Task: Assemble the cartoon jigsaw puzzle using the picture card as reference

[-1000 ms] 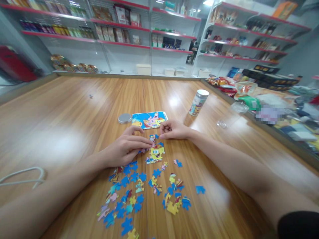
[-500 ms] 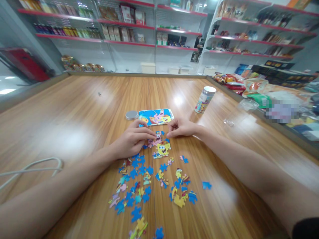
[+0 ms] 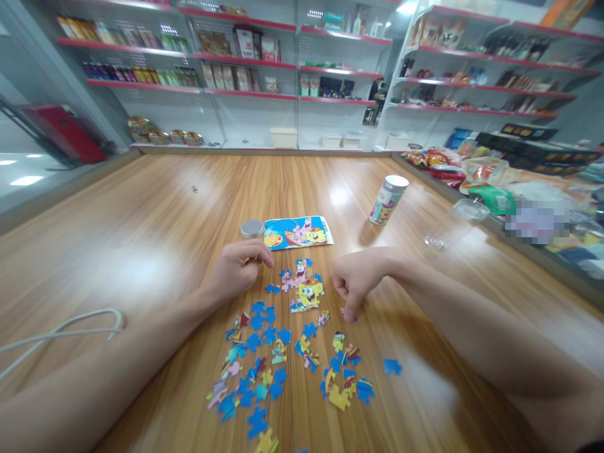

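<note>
A small joined cluster of puzzle pieces (image 3: pixel 304 286) with a yellow cartoon figure lies on the wooden table (image 3: pixel 141 239). My left hand (image 3: pixel 238 269) rests just left of it, fingers loosely curled, nothing seen in them. My right hand (image 3: pixel 355 282) is to the cluster's right, its fingers pinched down onto a loose puzzle piece (image 3: pixel 348 314). Several loose blue and yellow pieces (image 3: pixel 283 365) are scattered nearer me. A printed reference picture (image 3: pixel 298 232) lies just beyond the cluster.
A round metal lid (image 3: pixel 251 228) sits beside the picture. An upright puzzle tin (image 3: pixel 387 199) stands to the right, with a clear plastic cup (image 3: pixel 453 220) lying further right. A white cord (image 3: pixel 61 330) lies at left. Shop shelves (image 3: pixel 283 75) line the back; snack packets (image 3: pixel 472 170) are piled at right.
Both hands have left the joined cluster. My left hand drew back to the left; my right hand moved down toward me and pinched onto a loose piece.
</note>
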Demonstrator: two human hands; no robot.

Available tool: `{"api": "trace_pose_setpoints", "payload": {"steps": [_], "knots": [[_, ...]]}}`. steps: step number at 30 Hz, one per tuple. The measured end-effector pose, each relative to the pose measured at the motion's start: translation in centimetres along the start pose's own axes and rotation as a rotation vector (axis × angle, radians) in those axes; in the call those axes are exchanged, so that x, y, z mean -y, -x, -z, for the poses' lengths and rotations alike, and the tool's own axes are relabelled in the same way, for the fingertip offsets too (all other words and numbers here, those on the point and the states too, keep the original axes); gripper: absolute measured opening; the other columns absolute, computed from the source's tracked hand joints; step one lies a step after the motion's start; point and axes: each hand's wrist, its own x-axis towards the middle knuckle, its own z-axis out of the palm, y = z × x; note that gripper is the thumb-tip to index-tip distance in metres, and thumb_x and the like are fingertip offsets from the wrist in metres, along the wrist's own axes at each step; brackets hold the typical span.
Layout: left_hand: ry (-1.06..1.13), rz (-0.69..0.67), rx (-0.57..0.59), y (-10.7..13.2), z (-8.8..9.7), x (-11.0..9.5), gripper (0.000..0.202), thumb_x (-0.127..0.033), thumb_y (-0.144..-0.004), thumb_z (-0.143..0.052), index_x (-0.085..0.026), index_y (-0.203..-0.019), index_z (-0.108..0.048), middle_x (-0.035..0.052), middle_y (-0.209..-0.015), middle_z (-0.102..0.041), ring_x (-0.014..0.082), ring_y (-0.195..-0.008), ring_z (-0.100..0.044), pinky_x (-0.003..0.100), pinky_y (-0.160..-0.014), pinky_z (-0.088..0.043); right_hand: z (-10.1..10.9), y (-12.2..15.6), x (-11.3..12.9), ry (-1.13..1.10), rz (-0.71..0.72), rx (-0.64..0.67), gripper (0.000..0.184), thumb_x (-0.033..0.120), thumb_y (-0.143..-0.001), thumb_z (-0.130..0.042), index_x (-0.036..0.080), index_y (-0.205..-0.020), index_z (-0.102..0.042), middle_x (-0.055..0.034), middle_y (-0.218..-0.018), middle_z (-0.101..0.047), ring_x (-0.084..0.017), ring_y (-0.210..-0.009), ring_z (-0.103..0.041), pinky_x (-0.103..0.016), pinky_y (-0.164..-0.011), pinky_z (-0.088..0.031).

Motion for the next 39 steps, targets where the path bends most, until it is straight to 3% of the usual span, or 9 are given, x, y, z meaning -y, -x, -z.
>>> {"api": "trace_pose_setpoints", "payload": {"steps": [3,7,12,15,20,28,33,36,39], "knots": [[0.013,-0.053,0.043,0.0,0.0,-0.2,0.035,0.002,-0.071,-0.043,-0.019,-0.067,-0.071,0.0014,-0.078,-0.070,0.0141,-0.075,-0.066,0.028,-0.071,-0.053,-0.4,0.2,0.9,0.062,-0.056,-0.020,0.050,0.061,-0.060,-0.086,0.016,-0.061,-0.065,0.0021,-0.054,-0.062,-0.011,-0.048,-0.054,-0.025,-0.048,-0.035],[-0.003,-0.100,0.053,-0.1,0.0,-0.3,0.035,0.003,-0.073,-0.045,-0.019,-0.068,-0.072,0.0018,-0.077,-0.070,0.0151,-0.076,-0.065,0.031,-0.075,-0.053,-0.3,1.0,1.7,-0.033,0.005,0.032,0.044,0.057,-0.071,-0.083,0.017,-0.067,-0.063,0.0023,-0.059,-0.066,-0.012,-0.049,-0.059,-0.025,-0.051,-0.038],[-0.011,-0.100,0.034,-0.3,-0.1,-0.5,0.035,0.003,-0.074,-0.045,-0.020,-0.068,-0.072,0.0020,-0.076,-0.071,0.0154,-0.075,-0.065,0.033,-0.076,-0.052,-0.5,2.2,4.6,0.113,0.195,-0.261,0.026,0.038,-0.081,-0.079,0.018,-0.072,-0.066,0.0031,-0.064,-0.064,-0.009,-0.053,-0.052,-0.025,-0.052,-0.031],[-0.016,-0.099,0.024,-0.3,-0.2,-0.7,0.035,0.002,-0.075,-0.045,-0.019,-0.067,-0.072,0.0022,-0.075,-0.070,0.0154,-0.075,-0.065,0.033,-0.075,-0.052,-1.4,2.3,6.1,0.184,0.279,-0.359,0.015,0.026,-0.081,-0.077,0.019,-0.072,-0.068,0.0038,-0.062,-0.062,-0.009,-0.052,-0.047,-0.027,-0.052,-0.028],[-0.029,-0.104,0.009,-0.4,-0.3,-0.6,0.034,0.002,-0.074,-0.045,-0.020,-0.066,-0.071,0.0023,-0.074,-0.070,0.0159,-0.075,-0.064,0.034,-0.076,-0.053,-3.5,1.4,7.2,0.245,0.322,-0.321,0.004,0.018,-0.078,-0.074,0.019,-0.077,-0.070,0.0016,-0.067,-0.065,-0.010,-0.053,-0.046,-0.028,-0.051,-0.027],[-0.021,-0.092,0.002,-0.5,-0.4,-0.7,0.035,0.003,-0.071,-0.044,-0.019,-0.065,-0.071,0.0030,-0.074,-0.070,0.0159,-0.075,-0.063,0.034,-0.076,-0.053,-5.2,0.9,8.6,0.247,0.362,-0.269,0.016,0.035,-0.084,-0.077,0.020,-0.079,-0.073,0.0007,-0.065,-0.066,-0.012,-0.054,-0.050,-0.028,-0.050,-0.025],[-0.016,-0.107,0.003,-0.6,-0.5,-0.8,0.037,0.004,-0.068,-0.042,-0.019,-0.063,-0.070,0.0022,-0.071,-0.071,0.0163,-0.074,-0.063,0.035,-0.076,-0.052,-6.1,-0.4,8.7,0.288,0.517,-0.497,0.027,0.045,-0.097,-0.062,0.020,-0.091,-0.072,-0.0014,-0.067,-0.067,-0.013,-0.056,-0.052,-0.029,-0.052,-0.025],[-0.011,-0.116,-0.004,-0.6,-0.5,-0.8,0.037,0.004,-0.068,-0.042,-0.019,-0.063,-0.070,0.0023,-0.071,-0.071,0.0162,-0.073,-0.063,0.034,-0.075,-0.051,-7.1,-1.6,8.3,0.365,0.626,-0.598,0.019,0.031,-0.099,-0.054,0.021,-0.106,-0.069,-0.0021,-0.076,-0.070,-0.013,-0.059,-0.054,-0.029,-0.052,-0.024],[-0.005,-0.115,-0.011,-0.7,-0.6,-0.9,0.037,0.004,-0.067,-0.042,-0.018,-0.062,-0.070,0.0021,-0.070,-0.071,0.0155,-0.073,-0.063,0.033,-0.074,-0.051,-8.1,-2.4,8.1,0.436,0.711,-0.687,0.018,0.018,-0.095,-0.051,0.019,-0.095,-0.068,0.0001,-0.071,-0.068,-0.010,-0.054,-0.051,-0.029,-0.050,-0.022]]}}
